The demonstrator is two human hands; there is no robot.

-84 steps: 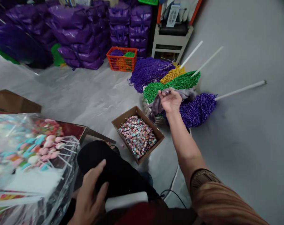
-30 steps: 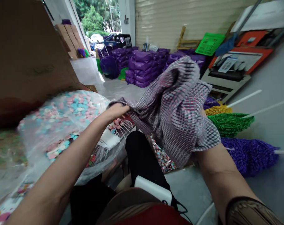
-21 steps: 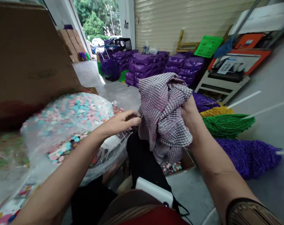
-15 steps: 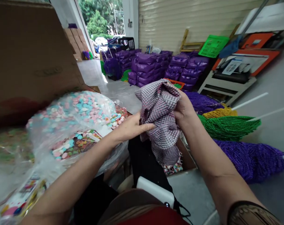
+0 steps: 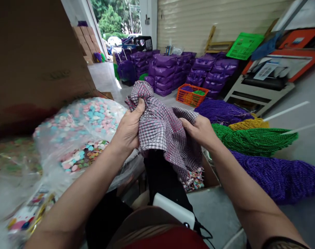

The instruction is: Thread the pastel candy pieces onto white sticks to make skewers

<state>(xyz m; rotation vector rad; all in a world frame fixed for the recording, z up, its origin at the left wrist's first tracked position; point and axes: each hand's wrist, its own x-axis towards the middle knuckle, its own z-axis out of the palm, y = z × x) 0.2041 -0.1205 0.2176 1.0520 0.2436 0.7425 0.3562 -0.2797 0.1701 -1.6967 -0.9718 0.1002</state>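
Note:
A checked cloth [image 5: 157, 126] in white, dark and pinkish red hangs in loose folds between my hands, above my lap. My left hand [image 5: 130, 128] grips its left side, thumb pressed on top of the bunched fabric. On the other side my right hand [image 5: 199, 129] pinches the cloth's right part between thumb and fingers. Below the cloth stands a cardboard box [image 5: 210, 171] with small wrapped, coloured pieces [image 5: 195, 181] in it, partly covered by the hanging fabric. What the cloth's folds hold, if anything, is hidden.
To my left lies a clear plastic bag [image 5: 95, 116] of pink, blue and white discs beside a large carton [image 5: 38, 62]. At right are bundles of purple [image 5: 277, 176] and green beads [image 5: 253, 140]. An orange crate [image 5: 191, 96] and stacked purple bags [image 5: 164, 74] stand farther off.
My hands have moved apart, stretching the bunched cloth wider. The left hand has shifted left and up with one end; the right hand has turned and lowered slightly. The view has tilted a little.

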